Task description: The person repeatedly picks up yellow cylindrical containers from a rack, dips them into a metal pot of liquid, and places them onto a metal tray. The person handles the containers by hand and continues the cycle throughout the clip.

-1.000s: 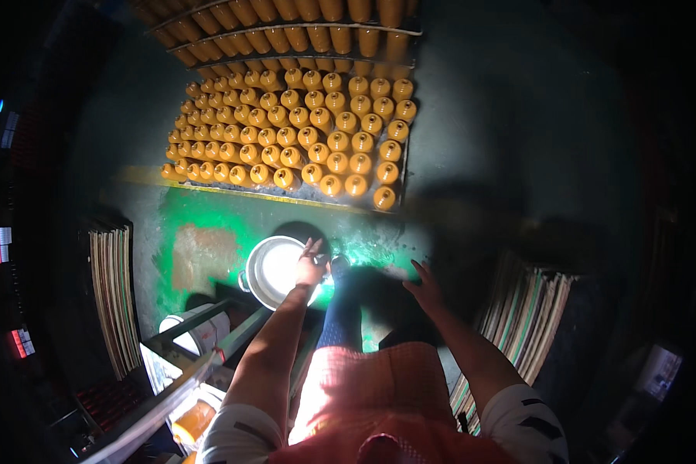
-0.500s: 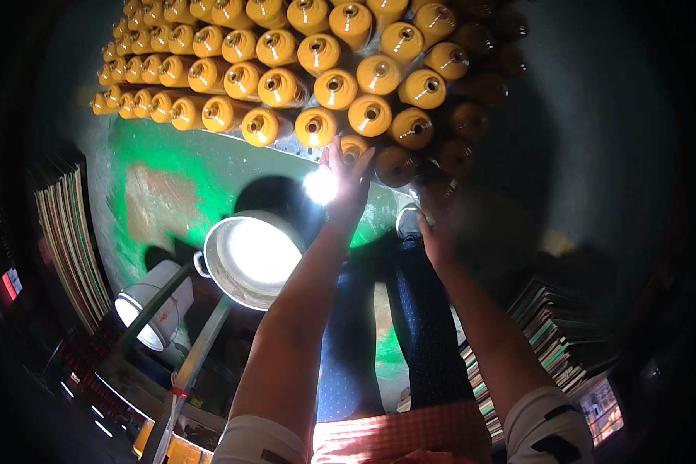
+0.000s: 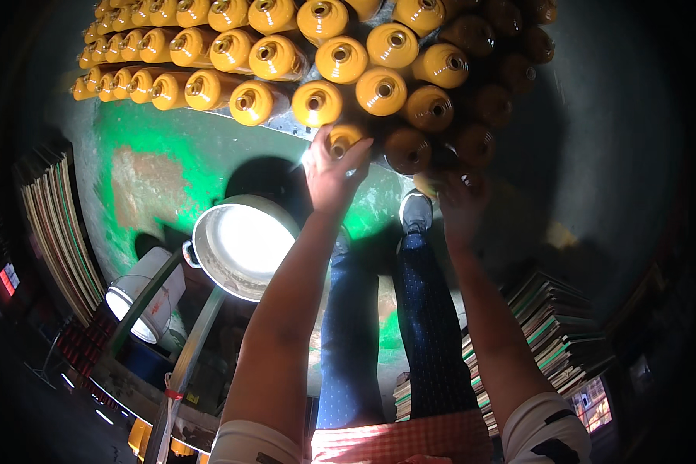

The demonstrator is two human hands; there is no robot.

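Rows of glossy orange-yellow bottles (image 3: pixel 341 59) with open necks stand packed together at the top of the head view. My left hand (image 3: pixel 334 179) has its fingers and thumb curled around a front-row bottle (image 3: pixel 344 138), which is among the nearest to me. In shadow to the right, my right hand (image 3: pixel 460 207) is closed around another bottle (image 3: pixel 427 183) at the near right corner of the group; its fingers are dim and partly hidden. Darker bottles (image 3: pixel 407 151) stand between my two hands.
A large metal pot (image 3: pixel 201 240) with a side handle stands left of my legs, beside a tipped white bucket (image 3: pixel 162 286) and a wooden bar (image 3: pixel 189 348). Stacked boards rise at left (image 3: pixel 62 232) and right (image 3: pixel 537 332). My shoe (image 3: pixel 416 210) is close under the bottles.
My right hand has moved forward and slightly right, against the corner bottle. My left hand stays at its front-row bottle, its fingers further around it. The whole view has shifted a little.
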